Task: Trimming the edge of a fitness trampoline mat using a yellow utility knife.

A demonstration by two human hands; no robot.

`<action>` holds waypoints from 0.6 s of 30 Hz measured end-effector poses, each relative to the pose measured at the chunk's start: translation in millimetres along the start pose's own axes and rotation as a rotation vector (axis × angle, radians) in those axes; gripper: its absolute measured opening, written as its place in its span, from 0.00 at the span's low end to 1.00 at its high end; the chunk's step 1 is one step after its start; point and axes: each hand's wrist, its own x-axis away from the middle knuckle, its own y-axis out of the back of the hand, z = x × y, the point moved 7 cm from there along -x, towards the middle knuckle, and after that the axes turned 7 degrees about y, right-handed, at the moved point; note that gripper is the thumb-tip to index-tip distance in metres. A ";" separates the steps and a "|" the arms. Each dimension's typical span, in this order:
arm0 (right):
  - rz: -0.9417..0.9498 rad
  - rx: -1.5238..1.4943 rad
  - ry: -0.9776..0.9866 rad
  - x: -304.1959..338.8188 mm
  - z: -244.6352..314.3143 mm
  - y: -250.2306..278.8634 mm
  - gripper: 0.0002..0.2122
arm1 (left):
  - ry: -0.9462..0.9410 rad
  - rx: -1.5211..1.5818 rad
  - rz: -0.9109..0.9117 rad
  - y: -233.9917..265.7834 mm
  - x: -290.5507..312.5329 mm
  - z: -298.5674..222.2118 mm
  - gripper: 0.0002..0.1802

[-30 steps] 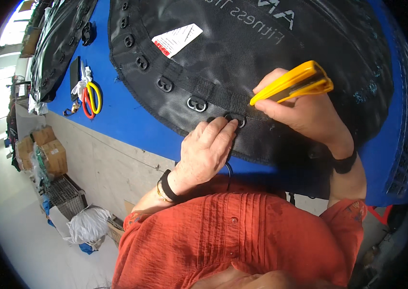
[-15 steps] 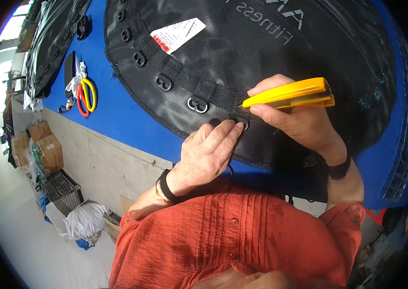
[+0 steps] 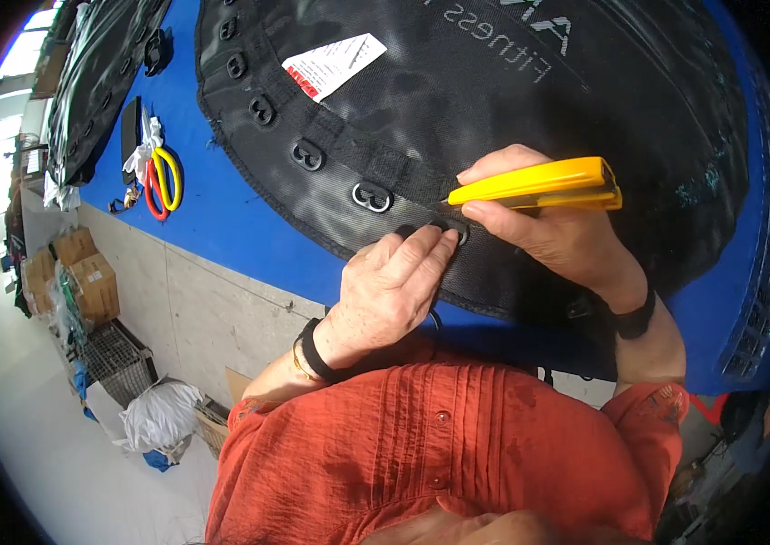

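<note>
A round black mesh mat (image 3: 585,118) lies over a blue table, with black rings (image 3: 372,197) sewn along a webbing band near its edge. My left hand (image 3: 391,283) grips the near edge of the mat, fingers together on the webbing beside a partly covered ring (image 3: 463,235). Its thumb is hidden. In my right hand (image 3: 576,245) is a pair of yellow-handled thread snips (image 3: 530,182), pinched between thumb and fingers. The dark tip points left and sits at the webbing, just above my left fingertips. A white and red label (image 3: 340,65) is attached farther up the mat.
On the blue table (image 3: 240,213) at left lie scissors (image 3: 164,182) with red and yellow handles, beside a dark flat case (image 3: 132,136). Another black mat (image 3: 99,82) rests at the far left. Cardboard boxes (image 3: 93,286) and a white bag (image 3: 162,413) stand on the floor.
My right hand and the snips have shifted slightly left along the webbing. The mat has moved a little to the left, and my left hand has hardly moved.
</note>
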 end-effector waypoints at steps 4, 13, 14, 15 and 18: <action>0.037 0.034 -0.021 1.6 -1.5 -0.8 0.12 | 0.003 0.005 0.005 1.3 -0.6 -0.2 0.30; 0.084 0.089 -0.003 1.1 2.1 -0.5 0.12 | -0.021 -0.014 -0.024 1.2 -2.1 0.3 0.24; 0.088 0.098 -0.004 1.7 2.3 -0.3 0.12 | -0.029 -0.022 -0.034 1.8 -2.3 -0.1 0.21; 0.092 0.108 -0.005 2.0 2.2 -0.1 0.12 | -0.018 -0.018 -0.022 1.7 -1.8 0.3 0.24; 0.096 0.137 -0.004 2.5 2.4 1.2 0.11 | 0.005 -0.011 0.003 1.5 -0.9 -0.1 0.29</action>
